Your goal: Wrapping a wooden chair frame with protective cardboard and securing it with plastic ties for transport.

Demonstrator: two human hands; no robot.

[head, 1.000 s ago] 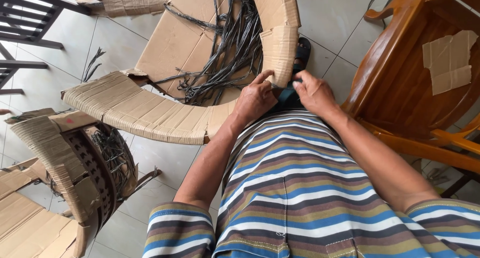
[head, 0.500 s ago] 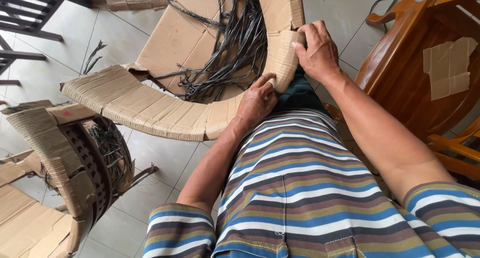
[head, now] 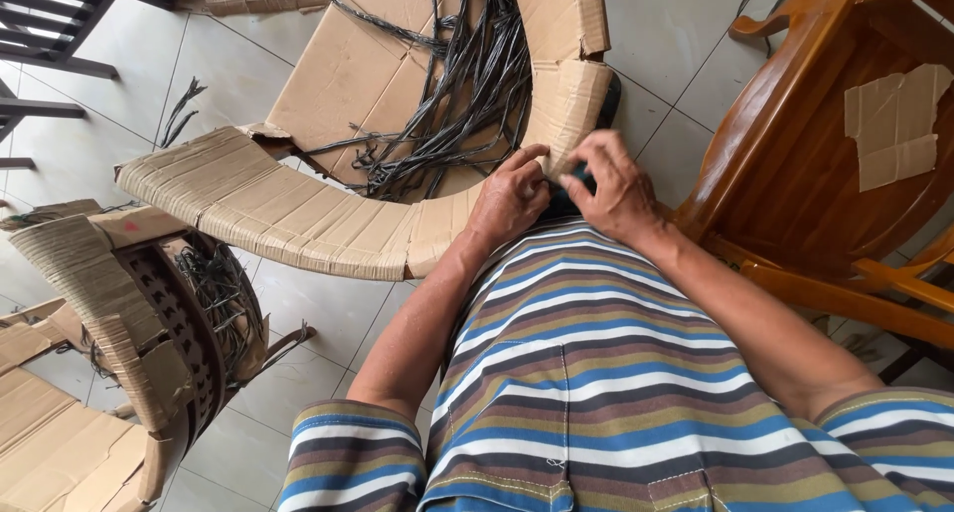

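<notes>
Cardboard wrapping [head: 328,219] curves along the chair rim right under your two hands: left hand [head: 509,196] pinches its edge, right hand [head: 614,182] clasps the same fold. One bundle of dark strands [head: 467,85] lies inside.

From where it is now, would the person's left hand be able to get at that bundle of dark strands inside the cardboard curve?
Probably yes. The left hand rests on the cardboard-wrapped rim, and the dark strands lie just past it in the open hollow, with nothing covering them. The right hand sits beside it, not across the way.
</notes>
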